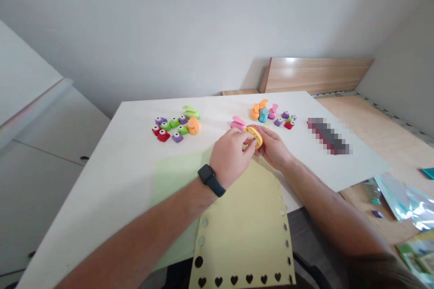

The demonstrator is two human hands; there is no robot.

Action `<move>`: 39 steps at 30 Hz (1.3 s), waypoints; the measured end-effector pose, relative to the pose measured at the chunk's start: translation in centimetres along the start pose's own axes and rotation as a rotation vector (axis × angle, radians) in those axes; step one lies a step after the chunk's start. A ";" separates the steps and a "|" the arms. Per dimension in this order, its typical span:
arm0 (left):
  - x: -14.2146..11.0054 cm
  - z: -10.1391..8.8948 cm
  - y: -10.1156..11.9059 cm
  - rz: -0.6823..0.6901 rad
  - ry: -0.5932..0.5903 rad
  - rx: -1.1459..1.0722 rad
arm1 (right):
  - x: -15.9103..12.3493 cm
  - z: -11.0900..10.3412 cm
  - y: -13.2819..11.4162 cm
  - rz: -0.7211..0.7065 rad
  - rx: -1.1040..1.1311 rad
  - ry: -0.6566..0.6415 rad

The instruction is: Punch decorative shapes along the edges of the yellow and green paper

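Left hand (231, 158) and right hand (272, 147) pinch a round yellow-orange plastic craft punch (253, 137) between curled fingers (two-sided hold steadies it), just far of heart-edged pale-yellow paper (241, 230).

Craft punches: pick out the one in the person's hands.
The round yellow-orange punch, gripped between the left hand and right hand; the others sit in two clusters beyond the hands.

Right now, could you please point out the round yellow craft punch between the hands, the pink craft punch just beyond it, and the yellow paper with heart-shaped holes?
yellow craft punch (254, 137), head view, on its rounded rim.
pink craft punch (238, 122), head view, on its upper lever.
yellow paper (244, 230), head view, on the bare middle of the sheet.
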State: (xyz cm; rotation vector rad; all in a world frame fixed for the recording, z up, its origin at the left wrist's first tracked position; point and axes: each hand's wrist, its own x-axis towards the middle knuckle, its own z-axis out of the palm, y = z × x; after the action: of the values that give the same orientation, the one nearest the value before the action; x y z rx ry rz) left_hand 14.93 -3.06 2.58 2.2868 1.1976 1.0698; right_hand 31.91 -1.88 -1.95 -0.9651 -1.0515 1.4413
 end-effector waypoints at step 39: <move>0.1 1.7 -1.6 -0.126 0.024 0.030 | 0.3 0.1 0.8 -0.052 -0.171 0.086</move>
State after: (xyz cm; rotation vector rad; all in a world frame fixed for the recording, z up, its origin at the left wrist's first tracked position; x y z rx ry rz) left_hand 15.35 -1.96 0.58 2.1937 1.3562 1.0428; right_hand 31.61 -1.66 -2.65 -1.1040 -1.1415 1.2718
